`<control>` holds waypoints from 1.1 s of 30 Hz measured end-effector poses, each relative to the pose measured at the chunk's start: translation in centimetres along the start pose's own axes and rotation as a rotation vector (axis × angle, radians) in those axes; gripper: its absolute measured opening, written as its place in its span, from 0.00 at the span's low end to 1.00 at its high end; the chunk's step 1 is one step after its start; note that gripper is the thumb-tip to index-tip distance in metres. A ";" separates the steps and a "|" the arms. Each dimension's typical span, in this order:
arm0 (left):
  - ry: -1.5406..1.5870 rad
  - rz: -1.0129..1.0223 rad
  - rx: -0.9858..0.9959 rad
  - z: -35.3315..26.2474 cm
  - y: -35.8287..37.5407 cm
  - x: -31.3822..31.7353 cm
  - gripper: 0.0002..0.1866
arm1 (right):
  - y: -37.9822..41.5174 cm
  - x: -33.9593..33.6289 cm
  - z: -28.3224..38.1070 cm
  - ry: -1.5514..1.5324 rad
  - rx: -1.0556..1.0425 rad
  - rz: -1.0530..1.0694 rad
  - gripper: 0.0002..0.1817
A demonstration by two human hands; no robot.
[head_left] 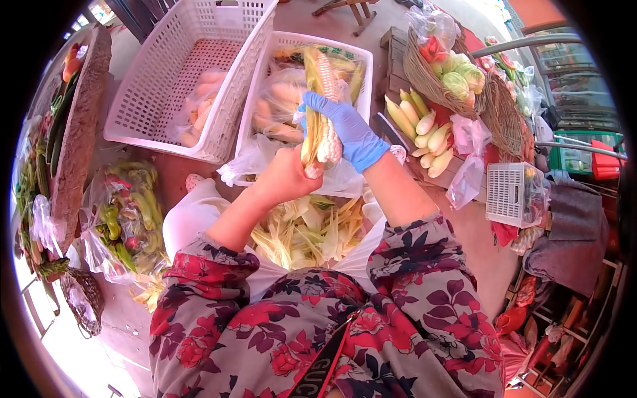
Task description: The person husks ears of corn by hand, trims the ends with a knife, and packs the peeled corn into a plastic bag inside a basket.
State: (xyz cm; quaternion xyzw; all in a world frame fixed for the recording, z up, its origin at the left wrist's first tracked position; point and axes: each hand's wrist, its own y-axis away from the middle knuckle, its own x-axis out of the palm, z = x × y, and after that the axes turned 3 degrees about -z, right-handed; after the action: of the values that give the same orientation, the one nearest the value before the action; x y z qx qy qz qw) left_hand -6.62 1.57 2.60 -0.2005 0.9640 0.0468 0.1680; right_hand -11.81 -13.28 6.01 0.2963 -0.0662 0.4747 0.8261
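Note:
An ear of corn stands nearly upright in front of me, its pale kernels bare on the right side and yellow-green husk hanging along the left. My left hand, ungloved, is closed round its lower end. Higher up, my right hand in a blue glove is wrapped round the middle of the ear. Behind the ear is a white crate holding bagged corn and husks. Loose husks lie in a pile below my hands, between my legs.
A large white basket with bagged corn stands at the upper left. Bagged peppers lie left of my legs. At the right are several husked ears, a wicker basket of cabbages and a small grey basket.

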 end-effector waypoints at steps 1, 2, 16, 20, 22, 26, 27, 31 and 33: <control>-0.046 0.079 0.025 0.3 0.5 -0.5 0.16 | 0.4 0.0 -0.2 0.004 0.055 0.014 0.17; -0.092 0.157 0.053 0.5 1.0 -0.7 0.17 | 0.9 0.0 -0.4 0.009 0.108 0.028 0.18; -0.493 -0.249 -0.027 1.6 0.6 -1.1 0.20 | 2.0 -0.5 1.6 0.607 0.133 0.166 0.22; -0.545 -0.292 -0.008 1.2 0.8 -1.8 0.18 | 2.0 -2.2 4.0 0.598 0.132 0.154 0.21; -0.514 -0.363 -0.044 2.0 1.0 -2.4 0.15 | 1.9 -5.1 5.5 0.437 0.085 0.057 0.21; -0.608 -0.150 0.000 2.5 2.6 -3.7 0.14 | 2.8 -9.3 9.3 -0.111 -0.028 -0.042 0.22; -0.665 -0.027 0.012 3.4 3.3 -3.1 0.14 | 2.6 -10.8 9.6 -0.271 -0.031 0.085 0.26; -0.770 0.388 -0.009 7.2 6.4 0.9 0.19 | 3.1 -11.7 10.0 -0.426 -0.039 0.238 0.37; -0.685 0.698 -0.009 6.8 7.1 1.6 0.26 | 3.1 -10.6 9.6 -0.477 -0.023 0.321 0.39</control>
State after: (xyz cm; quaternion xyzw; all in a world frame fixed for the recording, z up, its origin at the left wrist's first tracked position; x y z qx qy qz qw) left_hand -8.77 8.49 -4.15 0.1607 0.8628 0.1679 0.4490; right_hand -18.46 -25.37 11.02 0.3760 -0.3100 0.5156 0.7047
